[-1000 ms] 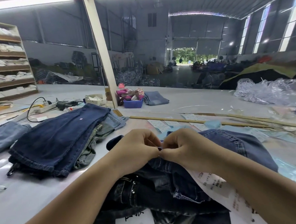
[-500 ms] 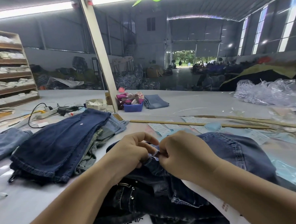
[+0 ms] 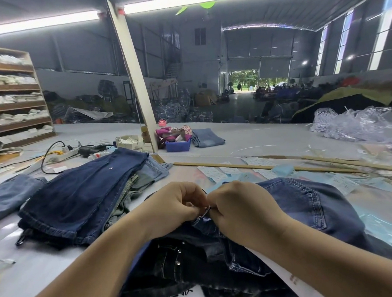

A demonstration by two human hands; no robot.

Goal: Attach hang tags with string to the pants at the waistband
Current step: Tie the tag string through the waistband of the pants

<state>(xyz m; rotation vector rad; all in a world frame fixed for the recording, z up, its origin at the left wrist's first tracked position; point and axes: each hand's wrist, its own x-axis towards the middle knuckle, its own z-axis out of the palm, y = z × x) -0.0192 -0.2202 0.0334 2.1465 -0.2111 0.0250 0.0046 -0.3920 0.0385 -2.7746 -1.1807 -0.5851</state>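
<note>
At the near edge of the counter (image 3: 269, 142), both hands meet over the top pair of pants (image 3: 306, 201). Left hand (image 3: 175, 206) and right hand (image 3: 239, 205) have fingers curled in, tips touching, each grip pinched on something small at the waistband (image 3: 203, 220); a short pale loop (image 3: 206, 211) shows between them, probably the string, too small to be sure. A white tag (image 3: 290, 277) lies under the right forearm, on the denim, printed side up.

Judgement: the tying or threading step is in hand, not finished. The tag is not yet seen hanging free from the band. More dark pants (image 3: 173, 258) lie beneath the top pair, so more of the stack likely waits. A separate folded pile (image 3: 84, 195) sits to the left; whether those are tagged I cannot tell.

Counter: pale, wide, cluttered. Loose paper tags (image 3: 216, 173) and light blue slips lie beyond the hands, with long wooden sticks (image 3: 259, 167) across them. Farther back a blue bin (image 3: 178, 146), a power strip (image 3: 63, 154) with cable, clear plastic bags (image 3: 352, 124) at right.

Room: large shed, metal roof, strip lights overhead, open doorway at the far end showing trees. Wooden shelves (image 3: 13, 99) at left hold white bundles.
</note>
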